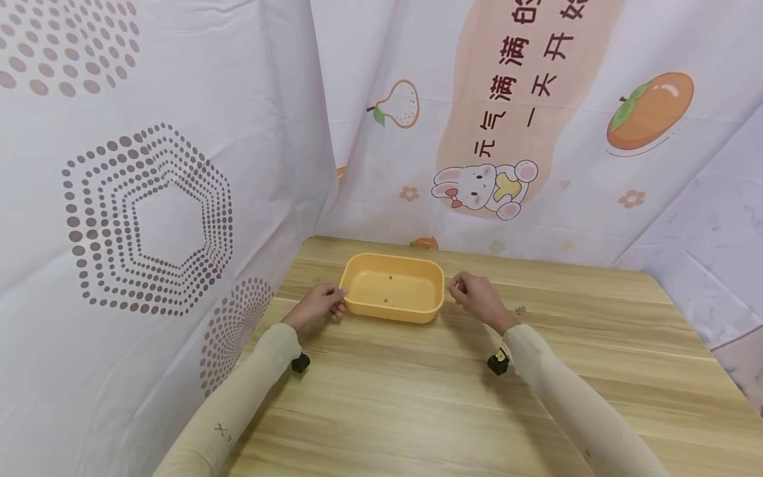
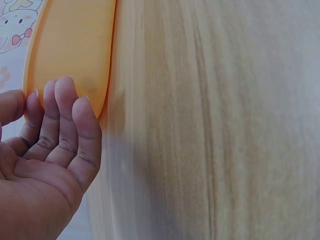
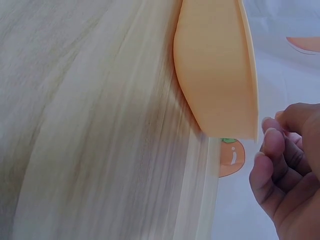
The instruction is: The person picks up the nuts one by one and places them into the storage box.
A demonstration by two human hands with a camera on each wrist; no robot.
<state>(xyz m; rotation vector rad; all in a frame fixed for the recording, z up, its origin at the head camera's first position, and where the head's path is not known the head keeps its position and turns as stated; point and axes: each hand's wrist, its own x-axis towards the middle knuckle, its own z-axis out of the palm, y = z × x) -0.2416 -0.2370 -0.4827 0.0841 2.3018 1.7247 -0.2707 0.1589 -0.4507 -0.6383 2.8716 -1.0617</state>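
Observation:
A yellow-orange plastic basin, rectangular with rounded corners, stands on the wooden table near its back edge. Two tiny dark pieces lie inside it, one toward the back and one nearer the front. My left hand holds the basin's left end, thumb at the rim and fingers against the outer wall in the left wrist view. Just off the basin's right end is my right hand, fingers curled and thumb tip close to the index finger. No thing shows between those fingertips in the right wrist view.
A small cluster of greyish pieces lies on the table beside the right wrist. Printed white cloth hangs along the left side and behind the table. Black wrist cameras sit under both cuffs, left and right.

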